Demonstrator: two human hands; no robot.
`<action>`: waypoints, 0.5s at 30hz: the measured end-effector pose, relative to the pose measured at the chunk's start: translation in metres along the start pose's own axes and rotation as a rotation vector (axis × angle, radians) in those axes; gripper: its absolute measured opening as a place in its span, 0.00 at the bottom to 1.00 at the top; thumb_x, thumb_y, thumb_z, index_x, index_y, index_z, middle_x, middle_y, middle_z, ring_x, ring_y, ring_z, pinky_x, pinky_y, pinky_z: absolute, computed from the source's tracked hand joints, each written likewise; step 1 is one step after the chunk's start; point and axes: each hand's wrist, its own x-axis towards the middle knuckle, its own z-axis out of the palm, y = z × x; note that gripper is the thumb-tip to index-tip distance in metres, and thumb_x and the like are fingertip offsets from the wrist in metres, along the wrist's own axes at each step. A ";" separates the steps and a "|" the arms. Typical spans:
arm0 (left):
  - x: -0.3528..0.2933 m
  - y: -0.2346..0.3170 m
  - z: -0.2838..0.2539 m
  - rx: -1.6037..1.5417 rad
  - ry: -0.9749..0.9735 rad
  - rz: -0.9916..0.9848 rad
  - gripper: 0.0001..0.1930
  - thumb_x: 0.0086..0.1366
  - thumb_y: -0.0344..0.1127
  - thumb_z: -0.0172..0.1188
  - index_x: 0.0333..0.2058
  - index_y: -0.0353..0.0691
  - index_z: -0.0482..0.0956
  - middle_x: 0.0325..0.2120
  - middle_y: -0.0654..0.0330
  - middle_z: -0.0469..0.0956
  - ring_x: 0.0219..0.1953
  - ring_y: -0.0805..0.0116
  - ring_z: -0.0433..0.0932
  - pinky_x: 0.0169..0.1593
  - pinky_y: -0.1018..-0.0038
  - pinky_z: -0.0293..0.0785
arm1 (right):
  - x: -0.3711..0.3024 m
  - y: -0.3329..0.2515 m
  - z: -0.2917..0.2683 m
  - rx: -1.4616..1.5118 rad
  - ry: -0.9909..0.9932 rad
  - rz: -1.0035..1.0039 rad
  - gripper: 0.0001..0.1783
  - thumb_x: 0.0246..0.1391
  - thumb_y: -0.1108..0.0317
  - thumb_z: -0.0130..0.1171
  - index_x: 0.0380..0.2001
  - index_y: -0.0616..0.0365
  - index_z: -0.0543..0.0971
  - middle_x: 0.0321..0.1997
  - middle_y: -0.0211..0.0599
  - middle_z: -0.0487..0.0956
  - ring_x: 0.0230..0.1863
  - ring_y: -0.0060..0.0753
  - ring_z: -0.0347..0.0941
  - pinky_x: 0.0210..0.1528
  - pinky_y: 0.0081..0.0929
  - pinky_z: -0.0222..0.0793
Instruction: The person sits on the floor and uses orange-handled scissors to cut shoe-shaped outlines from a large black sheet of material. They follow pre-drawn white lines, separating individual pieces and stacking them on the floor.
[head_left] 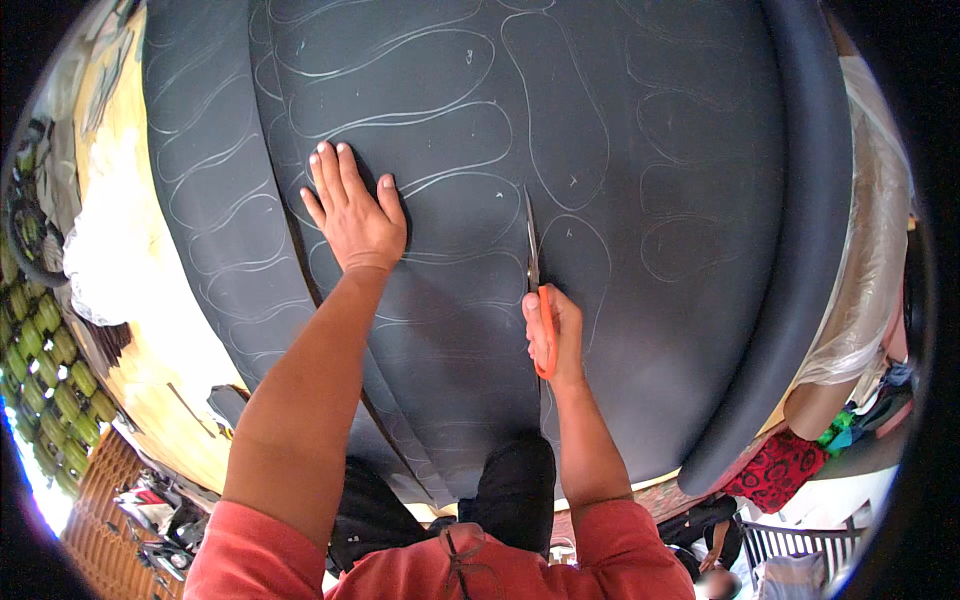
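Observation:
A large black sheet (690, 370) lies before me, covered with pale drawn outlines shaped like shoe soles. My left hand (358, 222) rests flat on it, fingers stretched and thumb apart, over some of these outlines. My right hand (562, 335) is closed round the orange handles of a pair of scissors (533, 250). The blades point away from me and lie along the sheet between two groups of outlines. From the near edge, a cut runs up to the scissors. To the left, a long dark gap separates a narrower black strip (215, 210) from the main piece.
The sheet's right side is rolled up in a thick roll (805, 250). Beyond it lies something wrapped in clear plastic (868, 240). At the left, a pale wooden tabletop (165, 370) shows, with a white plastic bag (105, 245) on it. A person sits at the lower right.

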 end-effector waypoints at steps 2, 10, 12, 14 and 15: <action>0.002 0.001 -0.002 -0.008 -0.021 -0.001 0.33 0.68 0.47 0.46 0.67 0.39 0.54 0.70 0.52 0.49 0.73 0.52 0.44 0.71 0.48 0.36 | 0.004 -0.007 0.002 -0.062 -0.006 -0.005 0.22 0.63 0.49 0.55 0.23 0.53 0.70 0.18 0.21 0.65 0.16 0.12 0.61 0.14 0.15 0.58; 0.003 0.003 -0.007 -0.001 -0.087 -0.012 0.34 0.68 0.47 0.44 0.68 0.37 0.52 0.71 0.51 0.47 0.73 0.51 0.42 0.71 0.47 0.34 | 0.032 -0.031 0.015 -0.092 0.030 -0.133 0.22 0.63 0.49 0.56 0.23 0.54 0.71 0.16 0.20 0.64 0.15 0.11 0.60 0.13 0.15 0.57; 0.004 0.002 -0.008 0.002 -0.094 -0.010 0.34 0.68 0.47 0.44 0.68 0.37 0.52 0.71 0.51 0.47 0.73 0.51 0.42 0.71 0.47 0.33 | 0.038 -0.044 0.017 -0.070 0.020 -0.100 0.22 0.63 0.49 0.55 0.23 0.54 0.71 0.16 0.21 0.64 0.14 0.11 0.59 0.13 0.15 0.57; 0.004 0.002 -0.008 -0.002 -0.096 -0.006 0.34 0.68 0.47 0.44 0.68 0.37 0.52 0.71 0.50 0.47 0.73 0.50 0.42 0.71 0.47 0.33 | 0.041 -0.060 0.021 -0.054 0.012 -0.036 0.22 0.63 0.50 0.55 0.22 0.54 0.71 0.15 0.21 0.64 0.14 0.11 0.59 0.13 0.15 0.57; 0.004 0.002 -0.007 -0.005 -0.101 -0.008 0.34 0.68 0.47 0.44 0.68 0.37 0.52 0.71 0.50 0.47 0.73 0.50 0.42 0.71 0.47 0.33 | 0.044 -0.062 0.022 -0.043 0.020 -0.053 0.22 0.62 0.49 0.57 0.23 0.54 0.71 0.15 0.19 0.64 0.13 0.10 0.58 0.13 0.15 0.54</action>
